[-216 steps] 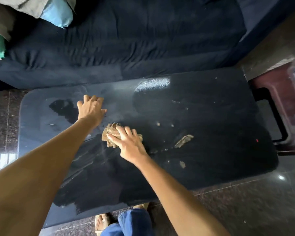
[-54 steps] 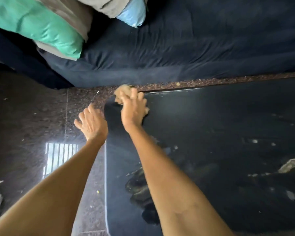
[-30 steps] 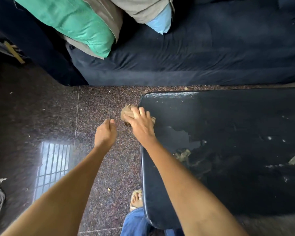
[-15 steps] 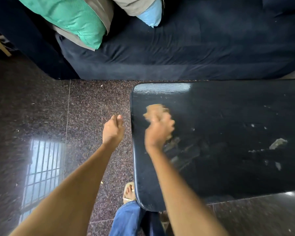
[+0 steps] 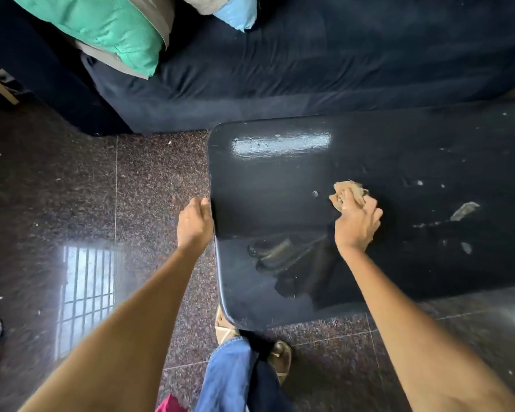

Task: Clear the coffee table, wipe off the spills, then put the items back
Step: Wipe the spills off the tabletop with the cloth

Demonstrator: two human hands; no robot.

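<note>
The black glossy coffee table (image 5: 268, 179) fills the right half of the view, wet streaks and pale crumbs across its top. My right hand (image 5: 356, 224) grips a crumpled tan cloth (image 5: 348, 193) and holds it down on the tabletop, left of centre. A larger pale scrap (image 5: 463, 210) and small white specks lie to the right of the cloth. My left hand (image 5: 194, 223) hangs beside the table's left edge with fingers loosely curled, holding nothing that I can see.
A dark blue sofa (image 5: 339, 69) runs along the table's far side, with a green cushion (image 5: 107, 28) and a light blue one (image 5: 235, 13) at its left end. Speckled granite floor (image 5: 72, 188) lies to the left. My sandalled feet (image 5: 280, 358) stand at the table's near corner.
My right hand has swept the cloth from the table's far left corner rightward to the middle of the top. My left hand has come closer to the table's left edge.
</note>
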